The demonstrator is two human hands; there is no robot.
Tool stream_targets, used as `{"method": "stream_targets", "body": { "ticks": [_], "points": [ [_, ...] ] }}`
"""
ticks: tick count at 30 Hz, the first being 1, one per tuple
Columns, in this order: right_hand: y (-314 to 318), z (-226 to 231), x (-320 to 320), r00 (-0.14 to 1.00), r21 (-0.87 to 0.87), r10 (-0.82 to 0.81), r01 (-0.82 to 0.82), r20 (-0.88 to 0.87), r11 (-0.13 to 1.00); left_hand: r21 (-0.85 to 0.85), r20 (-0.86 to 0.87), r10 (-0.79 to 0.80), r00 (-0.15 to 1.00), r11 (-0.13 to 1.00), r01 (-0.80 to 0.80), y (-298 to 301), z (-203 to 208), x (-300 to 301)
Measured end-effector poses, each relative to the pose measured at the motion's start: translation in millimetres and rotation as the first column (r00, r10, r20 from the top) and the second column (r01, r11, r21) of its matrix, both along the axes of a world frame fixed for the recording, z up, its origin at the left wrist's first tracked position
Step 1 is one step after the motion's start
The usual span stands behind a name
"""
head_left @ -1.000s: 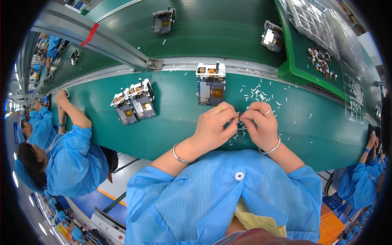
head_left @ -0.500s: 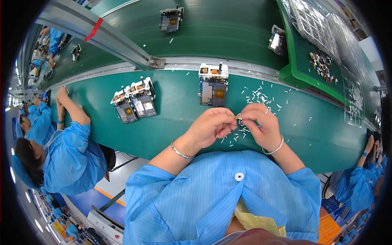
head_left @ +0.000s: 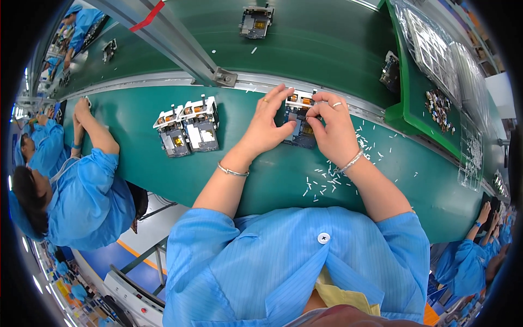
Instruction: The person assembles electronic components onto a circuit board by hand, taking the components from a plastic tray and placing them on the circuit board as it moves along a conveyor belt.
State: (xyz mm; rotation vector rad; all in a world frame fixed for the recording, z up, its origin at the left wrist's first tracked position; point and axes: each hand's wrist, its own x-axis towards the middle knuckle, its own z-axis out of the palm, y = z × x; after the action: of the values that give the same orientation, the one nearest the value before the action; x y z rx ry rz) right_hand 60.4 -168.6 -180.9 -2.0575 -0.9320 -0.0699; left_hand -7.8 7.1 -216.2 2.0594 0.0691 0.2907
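Note:
A circuit board assembly (head_left: 299, 140) with a white top frame and copper-coloured coils lies on the green bench before me. My left hand (head_left: 266, 122) is at its left side, fingers stretched and apart, the thumb against the board and the fingertips near the white frame. My right hand (head_left: 333, 131), with a ring on one finger, reaches over the right side of the assembly. Its thumb and forefinger are pinched together above the board; whatever lies between them is too small or hidden to make out. Small white strips (head_left: 332, 177) are scattered beside and below my right wrist.
Two similar assemblies (head_left: 188, 128) stand side by side to the left. Beyond a metal rail, a green belt (head_left: 316, 38) carries more of them. A green-edged shelf (head_left: 406, 111) at right holds clear trays and small parts. A co-worker (head_left: 87, 180) sits at left.
Both hands have moved forward from the near bench to the assembly and come apart. Earlier they pinched a tiny orange piece together. My left fingers have spread; the view has shifted slightly.

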Motion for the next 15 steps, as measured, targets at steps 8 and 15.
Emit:
{"method": "stream_targets", "body": {
  "ticks": [8,15],
  "points": [
    [12,-2,0,0.999,-0.065,0.02,-0.017,0.046,0.998,-0.075,-0.037,0.062,0.997,0.995,-0.065,-10,-6,3],
    [14,-3,-4,0.999,-0.037,-0.001,0.002,0.038,0.999,-0.171,-0.014,0.13,0.991,0.977,-0.131,-17,-8,6]
  ]
}}
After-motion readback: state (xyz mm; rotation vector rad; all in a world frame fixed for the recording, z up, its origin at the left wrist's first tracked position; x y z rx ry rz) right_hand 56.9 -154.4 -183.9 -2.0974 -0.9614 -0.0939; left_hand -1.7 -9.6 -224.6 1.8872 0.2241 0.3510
